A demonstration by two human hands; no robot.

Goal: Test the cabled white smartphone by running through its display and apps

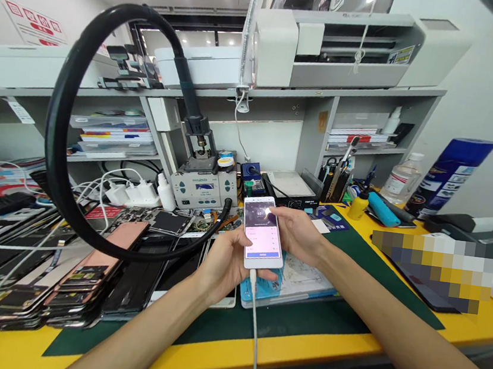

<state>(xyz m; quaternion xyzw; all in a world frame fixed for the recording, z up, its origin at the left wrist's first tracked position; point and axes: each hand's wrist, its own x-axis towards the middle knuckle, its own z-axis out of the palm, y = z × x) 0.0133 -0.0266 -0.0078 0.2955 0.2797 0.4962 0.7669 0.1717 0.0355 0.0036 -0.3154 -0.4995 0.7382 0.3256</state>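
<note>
From the head view, the left hand is gripping a white phone from its left edge and underside, fingers wrapped narrowly around it with the thumb lying over the lower screen; the right hand is steadying the phone's right edge, fingers curled behind it, thumb tip touching the lit screen near the top; the phone is hovering over the middle of the bench, tilted up toward the camera. A white cable is hanging from the phone's bottom end toward six o'clock, running out of the frame's lower edge; the screen's writing is too small to read. Beneath the hands a blue tray is lying partly covered by them; at three o'clock a blurred patch is hiding whatever sits there. At nine o'clock a stack of phone panels is crowding the yellow bench; a black ring arm is looping over it. At twelve o'clock a soldering station is standing just behind the phone. The green mat at five o'clock is lying bare.
</note>
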